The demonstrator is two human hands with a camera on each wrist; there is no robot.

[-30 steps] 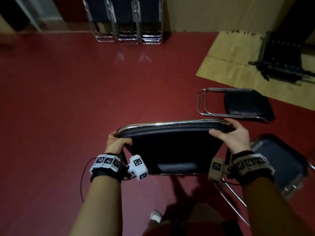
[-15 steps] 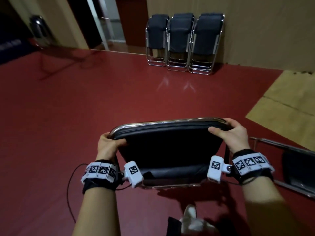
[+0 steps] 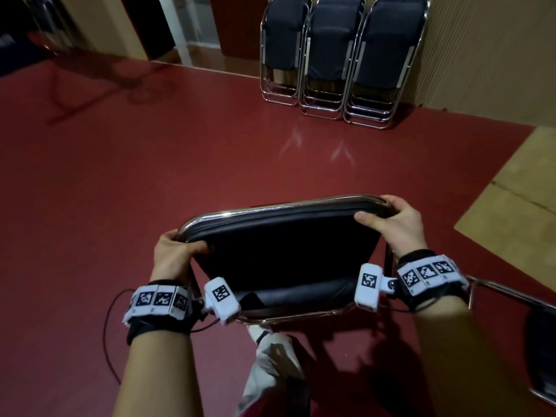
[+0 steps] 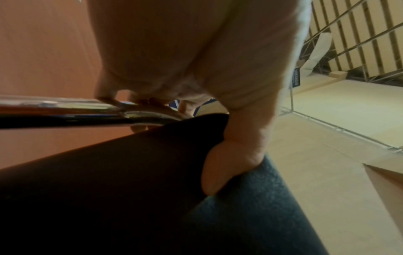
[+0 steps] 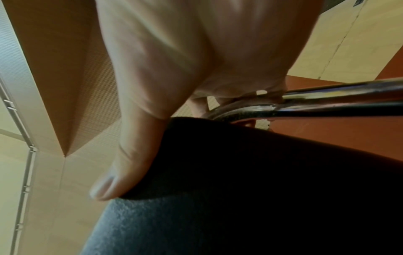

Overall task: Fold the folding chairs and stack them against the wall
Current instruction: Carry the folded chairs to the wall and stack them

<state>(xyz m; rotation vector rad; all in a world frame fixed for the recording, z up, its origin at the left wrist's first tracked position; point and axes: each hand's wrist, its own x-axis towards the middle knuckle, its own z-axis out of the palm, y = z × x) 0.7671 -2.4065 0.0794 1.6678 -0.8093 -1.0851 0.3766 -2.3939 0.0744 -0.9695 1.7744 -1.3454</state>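
- A folded chair (image 3: 282, 254) with a dark padded seat and chrome frame is held up off the red floor (image 3: 150, 176), in front of the person, its top rail roughly level and tipped a little lower on the left.
- The left hand (image 3: 173, 254) has its grip closed on the chair's left top corner: fingers curl over the chrome tube (image 4: 65, 105), thumb presses into the dark padding (image 4: 109, 189).
- The right hand (image 3: 400, 227) has its grip closed on the right top corner, thumb lying along the padding edge, fingers wrapped over the rail (image 5: 338, 93).
- Three folded chairs (image 3: 343, 55) stand upright side by side against the beige wall (image 3: 496, 55), well apart from the held one.
- Another chair (image 3: 538, 350) shows partly at the right edge, low down near the right forearm.
- A pale floor panel (image 3: 511, 221) lies to the right.
- Both wrists wear black bands with white marker blocks (image 3: 158, 300).
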